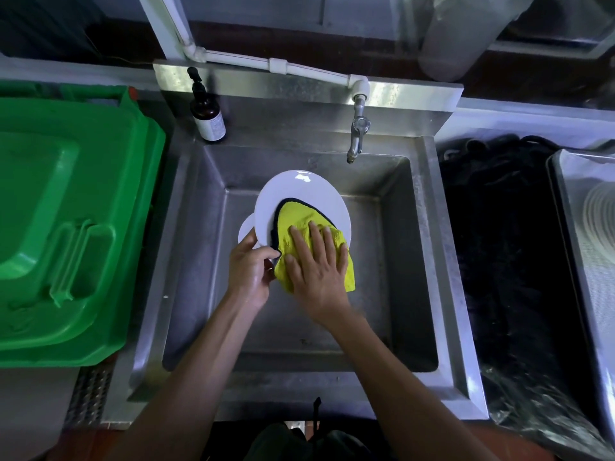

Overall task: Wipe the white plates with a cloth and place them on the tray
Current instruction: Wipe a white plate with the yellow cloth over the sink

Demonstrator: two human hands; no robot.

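The white plate [299,194] is held tilted over the steel sink [419,247], below the tap [357,134]. Its near left edge is gripped by the left hand [248,271], with the thumb curled over the rim, probably so that the plate is kept steady against the pressure of wiping. The yellow cloth [299,221] is pressed flat on the plate face by the right hand [316,261]; the fingers are stretched and spread, nothing is clenched, which seems suited to rub a wide area at once. A second plate [245,229] is seen only as a small white edge behind the first one; whether it is carried by the same hand cannot be told. The tray [565,227] lies at the right and is cut off by the picture border; pale rings inside it may be stacked plates, but this is hard to make out. A green bin lid [66,211] is at the left, and a dark soap bottle [206,111] stands on the sink ledge.
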